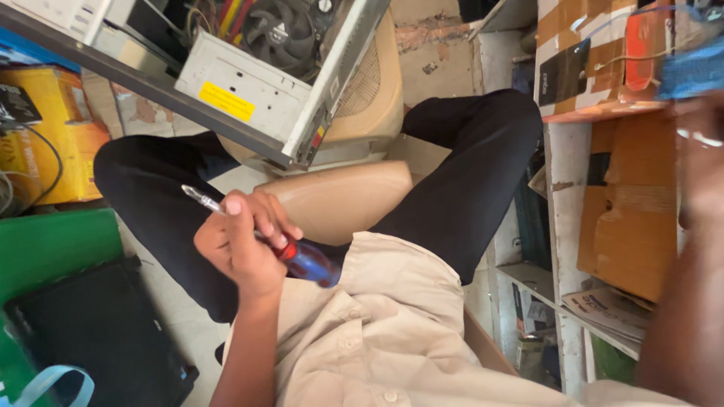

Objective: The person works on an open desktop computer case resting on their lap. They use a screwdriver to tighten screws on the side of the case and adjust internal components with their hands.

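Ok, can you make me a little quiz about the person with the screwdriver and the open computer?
1. True or false: the left hand grips a hammer.
2. Which colours show on the handle of the screwdriver? A) green and white B) red and blue C) all black
3. Fill in: in the open computer case, a round black ____ sits near the coloured wires.

Key:
1. False; it grips a screwdriver, metal tip pointing up and left.
2. B.
3. Fan. The right hand is raised at the picture's right edge by the shelf of cardboard boxes, too blurred to tell what it holds.
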